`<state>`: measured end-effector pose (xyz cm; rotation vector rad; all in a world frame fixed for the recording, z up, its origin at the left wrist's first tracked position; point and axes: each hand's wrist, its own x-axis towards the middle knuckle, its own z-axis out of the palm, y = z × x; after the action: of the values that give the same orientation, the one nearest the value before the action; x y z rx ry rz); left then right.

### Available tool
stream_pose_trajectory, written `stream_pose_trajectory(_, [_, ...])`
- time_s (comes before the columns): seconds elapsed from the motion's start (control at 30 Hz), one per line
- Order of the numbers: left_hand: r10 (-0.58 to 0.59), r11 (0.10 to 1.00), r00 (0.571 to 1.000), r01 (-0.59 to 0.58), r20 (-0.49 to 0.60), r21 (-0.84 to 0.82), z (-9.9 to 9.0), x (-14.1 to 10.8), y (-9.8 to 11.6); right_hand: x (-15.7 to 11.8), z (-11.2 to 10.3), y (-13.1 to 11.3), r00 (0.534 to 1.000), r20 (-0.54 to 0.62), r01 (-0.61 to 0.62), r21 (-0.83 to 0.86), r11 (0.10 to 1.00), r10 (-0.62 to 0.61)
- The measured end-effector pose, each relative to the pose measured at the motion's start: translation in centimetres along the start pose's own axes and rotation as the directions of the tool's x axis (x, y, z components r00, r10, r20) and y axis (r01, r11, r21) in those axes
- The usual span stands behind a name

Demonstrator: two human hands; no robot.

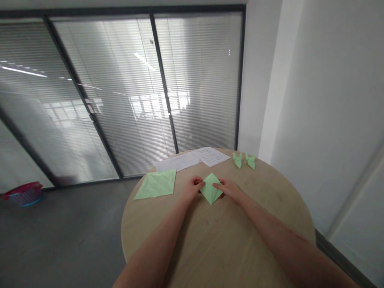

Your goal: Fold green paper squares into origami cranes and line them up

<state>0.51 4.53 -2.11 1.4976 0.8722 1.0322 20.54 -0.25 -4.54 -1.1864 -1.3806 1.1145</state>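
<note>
Where the left hand (192, 189) and the right hand (228, 189) meet: a folded green paper (211, 192), shaped like a diamond, one corner toward the person and the opposite one toward the far side of the worktop (277, 190).
Left hand: closed on the diamond's left corner, thumb on the edge, the other fingers curled beside and behind it.
Right hand: pinching the opposite side, thumb laid across the upper face, fingers tucked under the right corner.
Diamond's lower tip: over the middle of the round, pale wood worktop; whether it touches the surface is hard to tell from this angle.
Creased green sheet (157, 185): spread flat to the left of the hands, marked by fold lines, its near left corner close to the worktop's edge.
Printed pages (211, 156): white, lying at the far edge beyond the hands, partly overlapping, their text too small to read.
Finished-looking figures: two folded green shapes (237, 161) with raised points, standing side by side, just apart, to the right of the pages.
Backdrop: dark-framed glass panels (120, 100) with slatted blinds and bright reflections, beside a white wall (330, 100).
Floor (87, 228): grey, with a red and blue basket (25, 195) resting near the panels at far left.
</note>
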Motion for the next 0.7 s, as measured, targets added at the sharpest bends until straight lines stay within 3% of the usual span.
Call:
stream_pose_trajectory(0.13, [-0.012, 1.0, 1.0, 0.012, -0.018, 0.014, 0.1, -0.2, 0.5, 0.1, 0.0, 0.3, 1.0, -0.018, -0.003, -0.031, 1.0, 0.003])
stream_pose_trajectory(0.27, [-0.09, 0.99, 0.994, 0.083, -0.055, -0.117, -0.1, -0.5, 0.8, 0.5, -0.1, 0.7, 0.995, -0.098, 0.001, 0.017, 1.0, 0.001])
stream_pose_trajectory(0.4, [-0.153, 0.966, 0.988, 0.154, 0.018, -0.208, -0.3, -0.6, 1.0, 0.5, -0.1, 0.6, 0.987, -0.158, 0.012, 0.076, 0.997, 0.0])
stream_pose_trajectory(0.7, [0.049, 0.987, 0.987, -0.025, 0.15, -0.156, 0.0, -1.1, 1.2, 0.2, 0.3, 0.2, 0.991, -0.136, -0.006, 0.036, 0.999, 0.011])
